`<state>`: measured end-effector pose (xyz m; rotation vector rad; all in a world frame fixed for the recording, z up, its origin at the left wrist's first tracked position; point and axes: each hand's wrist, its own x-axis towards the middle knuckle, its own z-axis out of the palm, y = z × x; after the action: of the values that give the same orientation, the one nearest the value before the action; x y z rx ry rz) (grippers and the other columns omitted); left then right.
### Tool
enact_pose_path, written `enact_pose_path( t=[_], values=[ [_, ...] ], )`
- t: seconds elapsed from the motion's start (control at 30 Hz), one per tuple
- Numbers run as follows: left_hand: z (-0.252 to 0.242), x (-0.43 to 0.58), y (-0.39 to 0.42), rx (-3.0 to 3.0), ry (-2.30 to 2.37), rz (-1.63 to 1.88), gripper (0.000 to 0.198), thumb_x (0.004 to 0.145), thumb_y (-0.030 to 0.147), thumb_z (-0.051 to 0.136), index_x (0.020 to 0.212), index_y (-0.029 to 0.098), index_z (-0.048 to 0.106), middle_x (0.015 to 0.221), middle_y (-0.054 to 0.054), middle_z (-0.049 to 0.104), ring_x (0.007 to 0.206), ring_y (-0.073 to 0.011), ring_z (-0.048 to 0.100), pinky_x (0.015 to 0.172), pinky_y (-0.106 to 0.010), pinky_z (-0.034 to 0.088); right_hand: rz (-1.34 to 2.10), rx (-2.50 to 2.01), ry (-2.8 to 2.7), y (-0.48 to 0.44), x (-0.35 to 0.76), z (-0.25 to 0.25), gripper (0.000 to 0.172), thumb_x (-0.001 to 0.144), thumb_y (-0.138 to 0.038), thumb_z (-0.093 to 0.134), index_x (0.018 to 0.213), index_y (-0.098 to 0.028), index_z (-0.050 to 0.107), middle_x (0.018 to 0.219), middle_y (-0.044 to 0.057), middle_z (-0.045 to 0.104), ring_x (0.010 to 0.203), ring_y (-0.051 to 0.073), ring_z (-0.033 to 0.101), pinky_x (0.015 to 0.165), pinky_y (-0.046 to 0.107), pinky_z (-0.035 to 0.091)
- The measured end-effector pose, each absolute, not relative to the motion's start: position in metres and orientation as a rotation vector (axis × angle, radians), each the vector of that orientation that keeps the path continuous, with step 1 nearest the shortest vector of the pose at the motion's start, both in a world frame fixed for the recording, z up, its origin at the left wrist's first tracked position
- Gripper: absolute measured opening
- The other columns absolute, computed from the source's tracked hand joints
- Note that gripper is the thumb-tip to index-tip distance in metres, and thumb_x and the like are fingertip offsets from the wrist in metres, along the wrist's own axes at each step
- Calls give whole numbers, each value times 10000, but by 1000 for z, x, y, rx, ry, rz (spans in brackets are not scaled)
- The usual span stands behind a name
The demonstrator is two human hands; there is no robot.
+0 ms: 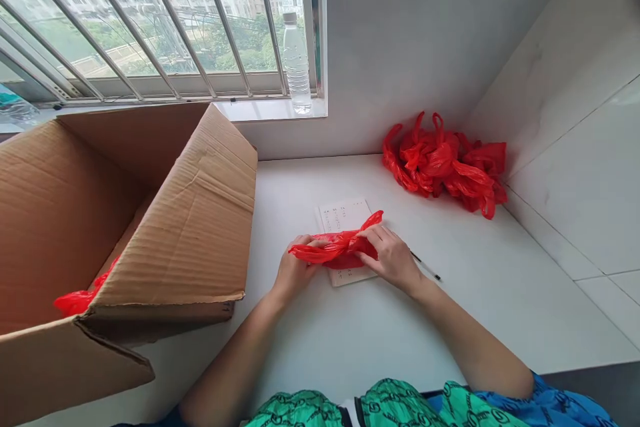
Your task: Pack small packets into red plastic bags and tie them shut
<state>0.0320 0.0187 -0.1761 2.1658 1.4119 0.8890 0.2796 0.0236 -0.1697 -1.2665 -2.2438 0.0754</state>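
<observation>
A red plastic bag (337, 248), gathered into a long crumpled strip, is stretched between my two hands above the white table. My left hand (299, 263) is closed on its left end, thumb along the top. At the right end, my right hand (391, 255) pinches the bag between thumb and fingers. Beneath the bag lies a small notebook (345, 213) with handwritten marks, partly covered by it. A black-tipped pen (425, 265) rests beside the notebook, partly hidden behind my right hand.
An open cardboard box (195, 213) stands at the left, with red plastic (83, 299) inside it. A heap of red plastic bags (445, 163) lies at the back right against the wall. On the windowsill stands a clear plastic bottle (297, 67). Tiled wall (575, 193) borders the right.
</observation>
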Motion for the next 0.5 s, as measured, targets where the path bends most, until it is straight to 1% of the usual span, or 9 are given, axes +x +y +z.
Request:
enact_pose_path(
  t=[0.07, 0.13, 0.17, 0.23, 0.3, 0.33, 0.4, 0.43, 0.5],
  values=[
    [-176, 28, 18, 2178, 1373, 952, 237, 875, 242, 573, 1059, 259, 721, 1015, -56, 662, 987, -234, 606, 887, -391, 503, 66, -1246, -2261, 22, 279, -169, 148, 893, -241, 615, 1035, -199, 622, 980, 54, 656, 896, 220, 590, 774, 348, 448],
    [-173, 28, 16, 2103, 1263, 1112, 252, 902, 264, 523, 1072, 232, 707, 1070, -68, 664, 1035, -238, 607, 940, -404, 486, 44, -1196, -2223, 19, 278, -166, 104, 870, -205, 606, 973, -211, 621, 997, 49, 658, 914, 225, 593, 801, 372, 438],
    [-171, 29, 14, 2017, 1213, 1204, 281, 932, 274, 462, 1079, 210, 693, 1074, -75, 670, 1026, -233, 618, 926, -393, 495, 39, -1171, -2190, 18, 277, -164, 76, 868, -209, 600, 942, -214, 618, 1012, 51, 658, 925, 228, 594, 815, 385, 438],
    [-166, 34, 10, 1840, 1191, 1310, 382, 993, 294, 315, 1082, 176, 667, 980, -75, 693, 915, -208, 652, 814, -347, 522, 51, -1128, -2135, 16, 274, -162, 55, 877, -248, 592, 916, -212, 608, 1064, 70, 655, 980, 243, 593, 864, 416, 447],
    [-162, 40, 6, 1837, 1290, 1273, 412, 1018, 331, 283, 1083, 176, 659, 900, -59, 696, 809, -186, 656, 727, -315, 515, 82, -1097, -2138, 15, 271, -165, 160, 885, -284, 586, 1019, -198, 602, 1178, 108, 636, 1104, 270, 572, 956, 454, 445],
    [-161, 43, 5, 1927, 1354, 1217, 380, 1014, 350, 328, 1100, 186, 660, 931, -59, 700, 825, -187, 657, 745, -321, 513, 96, -1087, -2170, 15, 270, -168, 262, 890, -290, 578, 1128, -180, 582, 1261, 131, 608, 1191, 281, 540, 1017, 471, 426],
    [-163, 49, 3, 2206, 1426, 1058, 324, 981, 364, 451, 1196, 217, 643, 1165, -84, 679, 1020, -226, 645, 895, -378, 497, 98, -1085, -2274, 16, 266, -178, 487, 917, -292, 542, 1368, -130, 455, 1424, 162, 513, 1351, 286, 434, 1126, 496, 350],
    [-166, 52, 3, 2345, 1425, 965, 354, 966, 361, 486, 1269, 227, 611, 1308, -97, 622, 1148, -254, 603, 986, -421, 462, 85, -1101, -2331, 16, 265, -183, 560, 935, -286, 513, 1450, -114, 373, 1485, 163, 461, 1405, 282, 377, 1159, 506, 310],
    [-174, 56, 4, 2524, 1397, 770, 464, 970, 354, 478, 1411, 211, 501, 1491, -117, 480, 1336, -287, 483, 1115, -488, 365, 49, -1163, -2427, 17, 262, -194, 609, 963, -274, 451, 1522, -111, 275, 1556, 145, 383, 1465, 279, 290, 1187, 528, 258]
  ],
)
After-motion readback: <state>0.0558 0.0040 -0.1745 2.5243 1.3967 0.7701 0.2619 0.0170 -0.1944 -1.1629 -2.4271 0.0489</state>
